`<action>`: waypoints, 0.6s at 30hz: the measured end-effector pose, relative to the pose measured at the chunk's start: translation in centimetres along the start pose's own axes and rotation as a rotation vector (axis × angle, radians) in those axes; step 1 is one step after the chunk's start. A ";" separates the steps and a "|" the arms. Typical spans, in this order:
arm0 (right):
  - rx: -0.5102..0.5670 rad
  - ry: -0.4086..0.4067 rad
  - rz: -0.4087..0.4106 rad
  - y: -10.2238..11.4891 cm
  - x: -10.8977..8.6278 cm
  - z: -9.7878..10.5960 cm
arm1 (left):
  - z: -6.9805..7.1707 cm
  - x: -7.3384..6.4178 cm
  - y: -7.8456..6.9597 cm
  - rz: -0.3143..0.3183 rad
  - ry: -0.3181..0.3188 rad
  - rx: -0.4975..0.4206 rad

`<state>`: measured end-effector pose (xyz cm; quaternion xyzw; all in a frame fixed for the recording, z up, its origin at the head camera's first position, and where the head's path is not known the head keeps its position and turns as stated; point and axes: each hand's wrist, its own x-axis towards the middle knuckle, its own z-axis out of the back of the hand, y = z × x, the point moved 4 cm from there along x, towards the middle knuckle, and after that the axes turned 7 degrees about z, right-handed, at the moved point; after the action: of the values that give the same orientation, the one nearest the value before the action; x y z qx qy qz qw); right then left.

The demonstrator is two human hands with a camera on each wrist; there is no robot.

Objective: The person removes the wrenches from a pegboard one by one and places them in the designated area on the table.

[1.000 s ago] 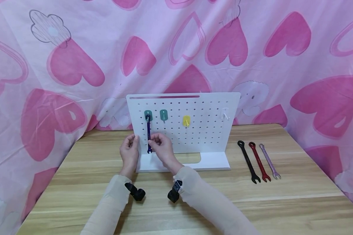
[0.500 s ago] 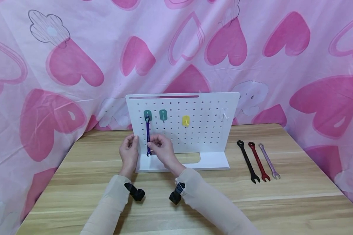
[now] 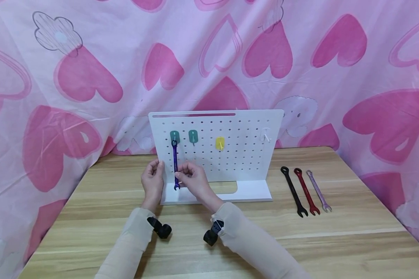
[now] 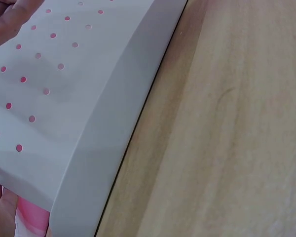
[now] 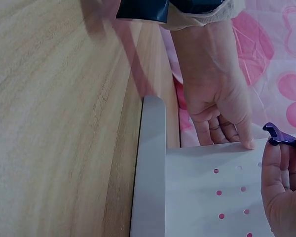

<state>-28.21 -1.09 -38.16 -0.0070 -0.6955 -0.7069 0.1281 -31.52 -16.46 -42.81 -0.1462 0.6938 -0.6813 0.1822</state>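
My left hand (image 3: 152,181) grips the left edge of the white pegboard (image 3: 209,162), thumb in front and fingers behind, as the right wrist view shows. My right hand (image 3: 194,179) pinches a purple combination wrench (image 3: 175,161) near its lower, open end (image 5: 280,137). The wrench stands nearly upright before the board. Its ring end overlaps the bottom of the leftmost green hook (image 3: 175,135); whether it still touches the hook I cannot tell. In the left wrist view, only parts of the right hand (image 4: 9,20) and left hand (image 4: 2,212) show.
Another green hook (image 3: 193,136), a yellow hook (image 3: 220,143) and a white hook (image 3: 265,135) are on the board. Black (image 3: 294,192), red (image 3: 307,192) and light purple (image 3: 319,191) wrenches lie on the wooden table (image 3: 300,248) at right. A pink heart-patterned cloth (image 3: 209,58) hangs behind.
The right hand has drawn the purple wrench slightly down and towards me, its ring end sliding lower over the green hook. The left hand keeps its hold on the board.
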 end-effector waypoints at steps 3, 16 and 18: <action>0.017 0.013 -0.025 0.1 -0.3 0.0 | 0.0 0.0 0.1 0.001 -0.001 0.008; 0.098 0.048 -0.091 0.7 -1.3 0.1 | 0.0 0.0 0.1 -0.001 -0.006 0.035; 0.128 0.052 -0.097 0.9 -1.4 0.1 | 0.0 0.0 0.1 -0.003 -0.003 0.031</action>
<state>-26.68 -0.75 -37.49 0.0534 -0.7352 -0.6664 0.1121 -31.51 -16.45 -42.90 -0.1455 0.6825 -0.6921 0.1846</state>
